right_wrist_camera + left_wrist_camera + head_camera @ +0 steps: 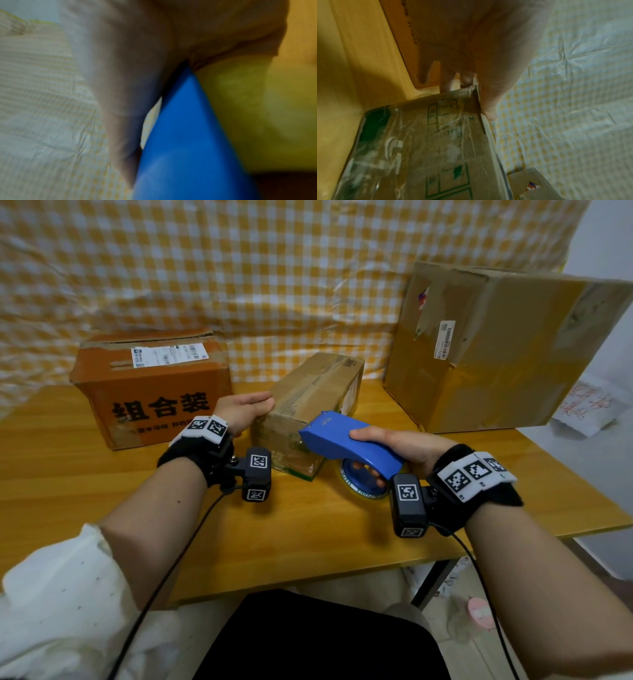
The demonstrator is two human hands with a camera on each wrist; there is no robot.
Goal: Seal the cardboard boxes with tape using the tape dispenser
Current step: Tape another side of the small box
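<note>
Gripping the blue tape dispenser (346, 440) with thumb on top and fingers curled under its handle, the right hand (399, 450) holds it tilted, nose against the near top edge of the small cardboard box (308, 402). Tape roll (363, 486) sits under the handle, just above the wooden table (308, 535). Right wrist view is blurred: thumb along blue plastic only. Left hand (245, 410) lies against the small box's left side at its top edge; in the left wrist view the thumb (489, 108) rests on the top edge and fingers reach down the side, loosely straight, not clamped. Small box stands mid-table, skewed, old clear tape on its faces. Orange box (150, 385) with black print and a white label sits to the left, apart. Large brown box (489, 347) stands tilted at right rear. Yellow-checked cloth (274, 268) hangs behind.
</note>
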